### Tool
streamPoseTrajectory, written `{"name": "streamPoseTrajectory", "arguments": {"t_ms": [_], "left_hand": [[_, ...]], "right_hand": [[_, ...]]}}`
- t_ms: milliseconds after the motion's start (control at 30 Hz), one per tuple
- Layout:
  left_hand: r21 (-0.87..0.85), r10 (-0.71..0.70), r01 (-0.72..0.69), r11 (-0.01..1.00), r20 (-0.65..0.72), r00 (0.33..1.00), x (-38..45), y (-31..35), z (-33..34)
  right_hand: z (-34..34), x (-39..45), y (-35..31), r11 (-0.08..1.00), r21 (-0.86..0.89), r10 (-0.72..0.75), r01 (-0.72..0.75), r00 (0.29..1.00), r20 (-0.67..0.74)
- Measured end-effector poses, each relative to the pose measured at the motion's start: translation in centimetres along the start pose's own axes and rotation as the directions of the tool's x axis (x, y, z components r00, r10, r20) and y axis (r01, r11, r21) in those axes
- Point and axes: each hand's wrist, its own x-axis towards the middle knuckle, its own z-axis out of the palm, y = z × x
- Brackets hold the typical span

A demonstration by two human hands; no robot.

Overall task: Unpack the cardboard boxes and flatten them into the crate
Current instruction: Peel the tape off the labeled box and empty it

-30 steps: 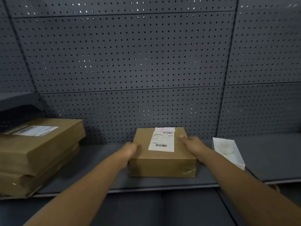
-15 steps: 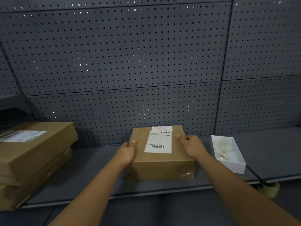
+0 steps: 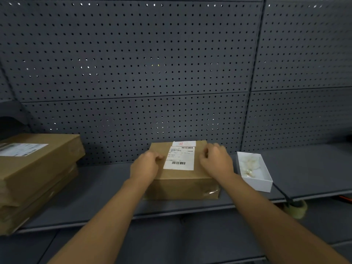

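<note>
Box in hand: small sealed cardboard box sits flat on the grey shelf, label up, back edge close to the pegboard; centred before the person, likely so both hands reach it evenly.
Left hand: on the box's top left edge, fingers curled over the top face beside the shipping label; it appears to steady the box or feel for a seam.
Right hand: on the top right part, fingers curled and pressed to the cardboard; whether they pinch tape or a flap, cannot tell.
Tape: clear strip glints on the front right corner, so box judged unopened.
Other stock: stack of flat boxes at left, well apart.
White tray: just right of the box, pale scraps inside.
Tape roll: below the shelf edge at right.
Crate: not in view.
Stage: early; opening not yet done.
</note>
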Motion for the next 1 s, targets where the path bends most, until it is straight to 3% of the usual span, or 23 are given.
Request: {"name": "streamPoseTrajectory", "arguments": {"t_ms": [133, 233, 367, 467, 633, 833, 1000], "left_hand": [[-0.062, 0.039, -0.033, 0.998, 0.11, 0.993, -0.6, 0.2, -0.4], [0.079, 0.085, -0.105, 0.991, 0.223, 0.971, -1.9, 0.5, 0.2], [0.182, 0.236, -0.24, 0.954, 0.043, 0.971, -3.4, 1.8, 1.0], [0.046, 0.368, -0.37, 0.928, 0.036, 0.929, -4.5, 2.8, 1.5], [0.147, 0.331, -0.348, 0.926, 0.127, 0.935, -5.8, 3.5, 1.5], [0.154, 0.322, -0.339, 0.928, 0.127, 0.938, -6.1, 3.8, 1.5], [0.187, 0.311, -0.329, 0.926, 0.12, 0.943, -6.1, 3.8, 1.8]], "right_hand": [[-1.0, -1.7, 0.1, 0.998, 0.01, -0.063, 0.063, 0.995, 0.072], [-1.5, -3.0, 0.6, 0.992, 0.076, -0.112, 0.102, 0.984, 0.14], [-1.6, -4.8, 1.3, 0.984, 0.109, -0.158, 0.14, 0.969, 0.189], [-1.2, -6.3, 2.0, 0.974, 0.058, -0.224, 0.219, 0.969, 0.106], [-0.7, -8.4, 3.4, 0.947, 0.077, -0.307, 0.312, 0.949, -0.065], [-0.4, -9.8, 4.8, 0.914, -0.045, -0.405, 0.404, 0.915, -0.002], [0.1, -10.8, 5.4, 0.914, -0.087, -0.399, 0.397, 0.917, -0.013]]}}
